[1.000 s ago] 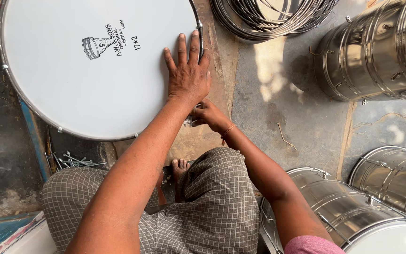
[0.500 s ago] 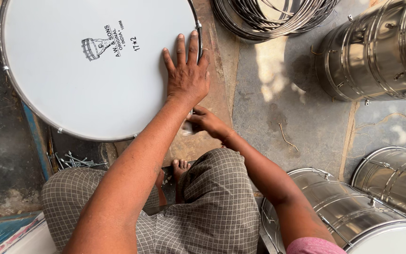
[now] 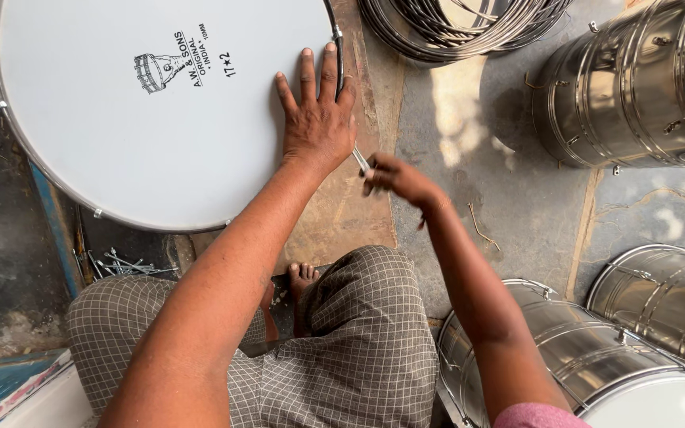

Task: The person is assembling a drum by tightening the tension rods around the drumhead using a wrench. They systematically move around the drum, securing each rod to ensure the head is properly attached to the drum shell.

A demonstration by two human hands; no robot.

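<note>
A large round drum with a white head (image 3: 120, 119) and a metal rim lies flat on the ground ahead of me. My left hand (image 3: 316, 119) presses flat on the drum head near its right rim, fingers spread. Just beside the rim, my right hand (image 3: 399, 178) pinches a thin metal rod (image 3: 361, 161) that points up toward the rim under my left hand. My checked-cloth knees and a bare foot (image 3: 303, 279) are below.
Shiny steel drum shells stand at the right (image 3: 636, 87) and lower right (image 3: 660, 293). A stack of metal hoops (image 3: 453, 28) lies at the top. Loose metal rods (image 3: 124, 263) lie under the drum's near edge. A bent wire (image 3: 481, 228) rests on the floor.
My right hand has come out from beneath my left wrist and moved right and slightly up, with the metal rod now showing. My left hand stays pressed on the drum head.
</note>
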